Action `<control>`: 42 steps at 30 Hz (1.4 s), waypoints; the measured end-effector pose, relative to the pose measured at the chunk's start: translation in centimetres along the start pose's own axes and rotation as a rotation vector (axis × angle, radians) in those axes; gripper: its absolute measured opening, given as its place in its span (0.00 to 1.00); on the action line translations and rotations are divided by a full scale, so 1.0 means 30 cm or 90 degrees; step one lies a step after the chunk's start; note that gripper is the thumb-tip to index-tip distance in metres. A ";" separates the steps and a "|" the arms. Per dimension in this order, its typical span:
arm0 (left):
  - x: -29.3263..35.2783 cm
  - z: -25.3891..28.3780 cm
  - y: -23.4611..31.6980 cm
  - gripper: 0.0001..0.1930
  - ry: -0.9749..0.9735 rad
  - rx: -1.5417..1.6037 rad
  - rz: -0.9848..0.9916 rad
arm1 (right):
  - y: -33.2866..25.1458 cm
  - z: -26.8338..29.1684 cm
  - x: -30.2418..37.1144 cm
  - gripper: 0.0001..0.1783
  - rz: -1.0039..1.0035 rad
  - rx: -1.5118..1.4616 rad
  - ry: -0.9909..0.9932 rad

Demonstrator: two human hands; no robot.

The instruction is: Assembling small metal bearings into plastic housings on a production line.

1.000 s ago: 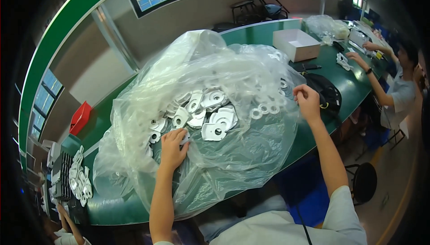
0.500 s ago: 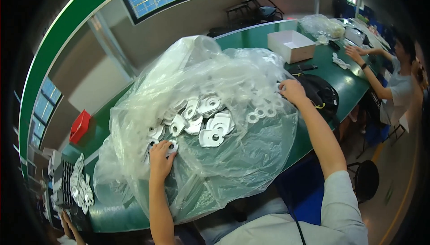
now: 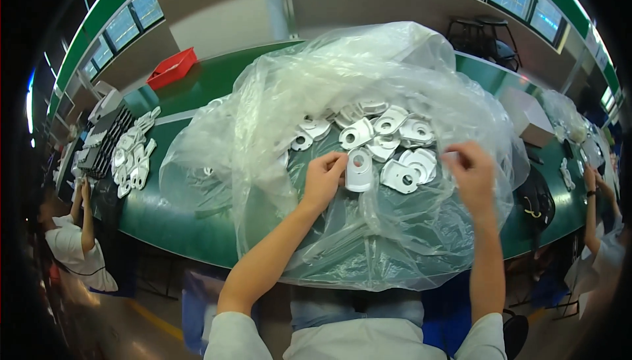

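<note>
Two bare hands rest on a large clear plastic bag spread over the long green table. Left hand pinches a flat white metal plate with a hole through the film; right hand grips a fold of bag beside the heap of plates.

Both forearms extend forward over the clear plastic bag. Left hand: fingers curled, pinching at the bag's centre. Right hand: fingers closed, gripping right of centre.
</note>
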State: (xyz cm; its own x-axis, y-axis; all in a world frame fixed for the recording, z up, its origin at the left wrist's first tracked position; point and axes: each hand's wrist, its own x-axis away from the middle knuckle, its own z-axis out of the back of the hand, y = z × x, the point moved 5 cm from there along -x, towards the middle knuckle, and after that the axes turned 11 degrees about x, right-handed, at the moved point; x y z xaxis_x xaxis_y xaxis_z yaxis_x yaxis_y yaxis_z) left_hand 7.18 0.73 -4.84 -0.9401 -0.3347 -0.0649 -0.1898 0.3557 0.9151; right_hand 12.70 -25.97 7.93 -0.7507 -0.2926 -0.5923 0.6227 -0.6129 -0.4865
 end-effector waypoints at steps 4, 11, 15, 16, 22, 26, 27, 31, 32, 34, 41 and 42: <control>-0.001 0.012 0.011 0.09 0.001 0.133 0.048 | -0.209 -0.321 0.021 0.08 0.157 -0.044 -0.103; 0.010 -0.010 0.036 0.09 -0.002 0.188 -0.011 | -0.227 -0.403 0.062 0.10 0.136 -0.005 -0.118; 0.003 -0.003 0.051 0.08 0.010 0.198 -0.012 | -0.236 -0.405 0.075 0.09 0.144 -0.047 -0.109; 0.005 -0.002 0.053 0.08 0.010 0.128 -0.020 | -0.231 -0.415 0.079 0.09 0.142 -0.058 -0.106; 0.005 0.044 0.089 0.08 0.029 0.089 -0.086 | -0.238 -0.419 0.082 0.24 0.008 -0.220 -0.044; 0.025 -0.061 0.126 0.08 -0.034 0.018 -0.135 | -0.142 -0.531 0.117 0.17 -0.118 -0.591 -0.247; 0.051 -0.041 0.139 0.08 -0.021 -0.042 -0.113 | -0.158 -0.544 0.137 0.17 -0.196 -0.675 -0.304; 0.179 0.016 0.355 0.07 0.089 -0.418 -0.381 | -0.161 -0.570 0.159 0.13 -0.289 -0.745 -0.350; 0.204 0.090 0.383 0.06 0.181 -0.374 -0.381 | -0.143 -0.580 0.158 0.13 -0.274 -0.708 -0.377; 0.248 0.359 0.433 0.05 0.383 -0.430 -0.400 | -0.152 -0.579 0.162 0.13 -0.283 -0.682 -0.392; 0.199 0.703 0.484 0.06 0.248 -0.977 -0.469 | -0.170 -0.582 0.158 0.13 -0.264 -0.706 -0.417; 0.214 0.713 0.499 0.06 0.245 -0.979 -0.464 | -0.162 -0.581 0.169 0.13 -0.270 -0.708 -0.418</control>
State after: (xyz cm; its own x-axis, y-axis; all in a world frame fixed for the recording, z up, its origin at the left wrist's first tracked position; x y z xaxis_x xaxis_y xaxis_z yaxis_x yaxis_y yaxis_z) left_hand -7.75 22.58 -0.06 -0.6337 -0.2867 -0.7185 0.1258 -0.9546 0.2700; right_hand 9.71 -11.67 -3.91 -0.6990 -0.7151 -0.0087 -0.0673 0.0779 -0.9947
